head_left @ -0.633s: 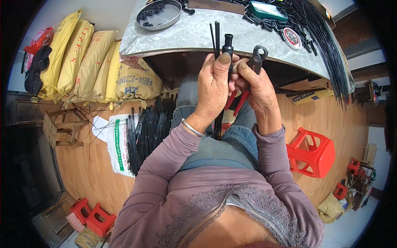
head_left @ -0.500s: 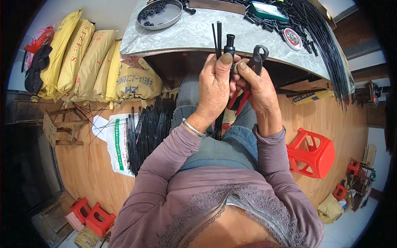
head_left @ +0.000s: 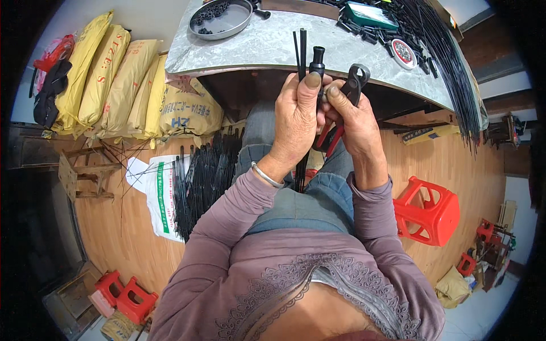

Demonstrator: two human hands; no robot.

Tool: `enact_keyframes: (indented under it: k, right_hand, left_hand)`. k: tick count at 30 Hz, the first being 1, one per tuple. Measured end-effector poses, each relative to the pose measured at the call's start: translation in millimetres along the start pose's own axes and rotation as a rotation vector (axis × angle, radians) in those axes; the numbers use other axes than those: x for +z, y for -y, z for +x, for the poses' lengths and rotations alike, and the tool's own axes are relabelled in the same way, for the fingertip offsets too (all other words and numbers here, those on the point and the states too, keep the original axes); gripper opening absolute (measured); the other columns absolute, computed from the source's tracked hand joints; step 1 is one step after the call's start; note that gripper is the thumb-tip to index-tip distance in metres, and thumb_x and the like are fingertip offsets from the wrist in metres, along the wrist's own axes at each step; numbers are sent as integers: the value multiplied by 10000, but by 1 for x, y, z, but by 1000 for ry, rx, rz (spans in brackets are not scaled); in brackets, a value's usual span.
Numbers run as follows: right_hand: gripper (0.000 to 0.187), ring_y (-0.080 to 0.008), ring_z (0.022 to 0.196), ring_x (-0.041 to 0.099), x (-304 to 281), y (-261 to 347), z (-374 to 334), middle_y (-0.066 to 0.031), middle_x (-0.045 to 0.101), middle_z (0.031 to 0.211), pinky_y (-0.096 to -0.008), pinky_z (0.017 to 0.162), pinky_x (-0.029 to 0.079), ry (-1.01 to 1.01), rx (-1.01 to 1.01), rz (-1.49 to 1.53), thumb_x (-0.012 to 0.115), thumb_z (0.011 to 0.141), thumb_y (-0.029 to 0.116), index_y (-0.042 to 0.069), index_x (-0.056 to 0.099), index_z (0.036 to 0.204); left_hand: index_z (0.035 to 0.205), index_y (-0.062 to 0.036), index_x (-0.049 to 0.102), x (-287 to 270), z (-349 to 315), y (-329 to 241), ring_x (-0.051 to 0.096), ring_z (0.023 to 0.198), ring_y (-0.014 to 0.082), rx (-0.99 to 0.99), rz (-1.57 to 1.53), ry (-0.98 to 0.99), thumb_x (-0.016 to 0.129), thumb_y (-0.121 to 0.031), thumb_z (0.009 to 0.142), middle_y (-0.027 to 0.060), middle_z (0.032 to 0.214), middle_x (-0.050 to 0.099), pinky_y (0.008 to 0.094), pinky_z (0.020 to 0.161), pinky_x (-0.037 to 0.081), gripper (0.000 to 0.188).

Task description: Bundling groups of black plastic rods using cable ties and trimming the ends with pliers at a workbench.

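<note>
My left hand is closed round several thin black rods and a black cylindrical fitting with a flared top. The rods stand nearly upright, and their lower ends come out beneath the hand. My right hand grips pliers with a dark head and red handles. Its thumb and fingertips meet close beside the left thumb, by the fitting. Whatever small piece may sit between these fingertips is too hidden to make out. Both hands are held in front of the table edge, above my lap.
A grey table carries a round metal pan of small black parts, a green box and a round dish. Many black rods lie to my left near yellow sacks. A red stool stands right.
Both hands keep almost the same place and grip. The rods, fitting and pliers have shifted very slightly.
</note>
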State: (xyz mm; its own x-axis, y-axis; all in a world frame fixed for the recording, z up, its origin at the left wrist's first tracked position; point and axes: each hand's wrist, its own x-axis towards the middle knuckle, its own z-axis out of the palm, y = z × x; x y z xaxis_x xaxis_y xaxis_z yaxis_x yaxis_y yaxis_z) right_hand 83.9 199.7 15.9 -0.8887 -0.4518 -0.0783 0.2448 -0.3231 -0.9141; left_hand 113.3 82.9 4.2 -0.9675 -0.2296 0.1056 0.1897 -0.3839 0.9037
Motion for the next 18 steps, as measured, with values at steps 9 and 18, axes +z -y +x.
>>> enact_keyframes:
  k: [9,18]
  right_hand:
    - [237,-120,595,549,2,-1,0,-20,555,755,-254,547,476,-38,-19,-19,603,939,256,27,591,999]
    - [277,-107,536,525,11,8,-4,-13,532,649,-254,486,441,-109,-187,-332,615,932,269,2,631,1007]
  left_hand:
    - [944,-25,579,1,-1,1,446,479,-2,-1,17,-9,490,-492,954,-36,642,490,149,386,339,475]
    - [956,-22,594,2,0,-4,439,455,22,34,20,64,465,-491,966,-30,583,489,178,385,329,486]
